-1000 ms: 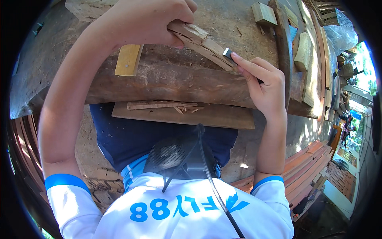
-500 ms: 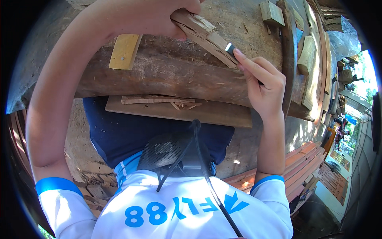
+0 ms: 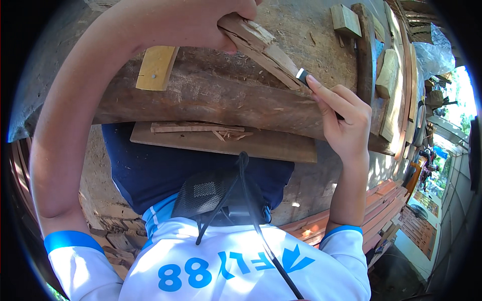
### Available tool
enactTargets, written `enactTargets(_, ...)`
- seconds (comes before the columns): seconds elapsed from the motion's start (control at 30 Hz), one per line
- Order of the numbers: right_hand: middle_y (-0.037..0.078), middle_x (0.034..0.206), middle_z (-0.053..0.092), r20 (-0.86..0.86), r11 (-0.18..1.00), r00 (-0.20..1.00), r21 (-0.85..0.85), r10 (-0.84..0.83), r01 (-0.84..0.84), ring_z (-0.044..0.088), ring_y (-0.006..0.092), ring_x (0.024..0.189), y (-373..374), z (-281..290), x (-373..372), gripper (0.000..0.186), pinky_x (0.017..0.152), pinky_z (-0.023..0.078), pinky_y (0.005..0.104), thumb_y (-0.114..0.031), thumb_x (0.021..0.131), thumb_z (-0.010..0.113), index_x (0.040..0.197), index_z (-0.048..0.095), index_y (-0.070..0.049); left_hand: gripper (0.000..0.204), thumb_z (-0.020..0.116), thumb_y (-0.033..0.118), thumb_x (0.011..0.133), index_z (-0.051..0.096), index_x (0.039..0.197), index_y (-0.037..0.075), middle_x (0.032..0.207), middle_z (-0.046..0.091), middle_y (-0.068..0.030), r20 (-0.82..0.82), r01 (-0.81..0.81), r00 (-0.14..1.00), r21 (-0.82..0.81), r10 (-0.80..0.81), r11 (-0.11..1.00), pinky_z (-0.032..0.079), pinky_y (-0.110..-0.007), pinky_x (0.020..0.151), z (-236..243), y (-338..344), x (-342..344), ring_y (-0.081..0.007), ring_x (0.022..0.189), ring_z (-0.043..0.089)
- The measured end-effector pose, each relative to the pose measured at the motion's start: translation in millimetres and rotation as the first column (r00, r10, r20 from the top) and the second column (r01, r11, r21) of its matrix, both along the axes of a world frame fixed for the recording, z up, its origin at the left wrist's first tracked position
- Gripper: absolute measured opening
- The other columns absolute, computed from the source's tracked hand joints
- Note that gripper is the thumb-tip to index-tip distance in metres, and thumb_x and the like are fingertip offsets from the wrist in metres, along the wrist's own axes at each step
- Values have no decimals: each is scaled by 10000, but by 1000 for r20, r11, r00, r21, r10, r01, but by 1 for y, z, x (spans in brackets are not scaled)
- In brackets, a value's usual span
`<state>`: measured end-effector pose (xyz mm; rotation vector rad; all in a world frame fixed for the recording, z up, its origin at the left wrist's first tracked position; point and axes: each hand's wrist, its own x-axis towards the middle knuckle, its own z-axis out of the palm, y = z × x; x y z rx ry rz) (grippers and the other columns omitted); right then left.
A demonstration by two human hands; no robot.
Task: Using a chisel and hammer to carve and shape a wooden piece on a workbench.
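My left hand (image 3: 221,30) grips the upper end of a split, rough strip of wood (image 3: 263,52), which slants down to the right over the workbench (image 3: 211,93). My right hand (image 3: 341,120) is closed on a small black tool with a white end (image 3: 302,76), held at the lower end of that strip. A yellow wooden piece (image 3: 155,67) with a round metal head in it lies left of the strip. Below the bench edge, a board (image 3: 271,145) over my lap carries thin wood strips (image 3: 196,127) and splinters.
Wood blocks (image 3: 345,21), a dark bar (image 3: 365,55), planks and a crumpled plastic bag (image 3: 434,57) lie along the right. Reddish boards (image 3: 376,205) are stacked at lower right. A mesh pouch with a cord (image 3: 211,200) rests on my waist.
My right hand and the small tool have moved slightly right and down with the strip's lower end. My left forearm sits farther left in view than a second ago.
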<state>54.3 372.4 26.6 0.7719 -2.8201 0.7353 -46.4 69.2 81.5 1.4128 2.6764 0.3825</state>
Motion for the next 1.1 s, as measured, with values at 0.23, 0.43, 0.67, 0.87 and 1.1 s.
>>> enactTargets(0.23, 84, 671, 563, -99, 988, 984, 51, 148, -143, 510, 154, 564, -29, 12, -21, 447, 536, 420, 280, 83, 848, 729, 1255, 762, -100, 204, 783, 169, 736, 647, 747, 18, 830, 612, -50, -31, -37, 999, -40, 35, 999, 510, -433, 674, -8, 1, -1, -298, 776, 662)
enactTargets(0.43, 86, 671, 539, -11, 992, 996, 95, 88, -87, 505, 150, 568, -3, 16, -15, 434, 531, 401, 276, 77, 852, 733, 1247, 765, -102, 187, 771, 140, 720, 634, 718, 13, 793, 590, -49, -40, -71, 997, -73, 68, 995, 475, -426, 629, -4, 9, -6, -284, 716, 634)
enactTargets(0.67, 73, 668, 504, 1, 999, 999, 5, 52, -52, 470, 146, 565, 9, 1, -2, 435, 525, 380, 278, 81, 853, 736, 1247, 766, -101, 251, 788, 111, 706, 570, 658, -5, 741, 538, -58, -73, -5, 997, 19, 6, 1000, 427, -415, 593, -15, 10, -1, -273, 652, 581)
enactTargets(0.87, 60, 662, 490, -52, 998, 996, 14, 67, -67, 444, 140, 558, 5, -1, -11, 451, 518, 367, 274, 102, 850, 725, 1252, 765, -100, 321, 849, 165, 723, 579, 671, 0, 740, 538, -59, -15, -13, 1000, -100, 12, 995, 420, -410, 600, -9, 7, -11, -275, 659, 587)
enactTargets(1.1, 53, 654, 464, -92, 998, 994, -32, 58, -62, 430, 135, 551, 4, -4, -4, 442, 516, 357, 264, 103, 851, 724, 1243, 769, -97, 354, 869, 203, 742, 586, 676, 0, 740, 544, -57, -69, -18, 997, -22, 16, 1000, 427, -409, 609, -10, 15, -2, -274, 663, 594)
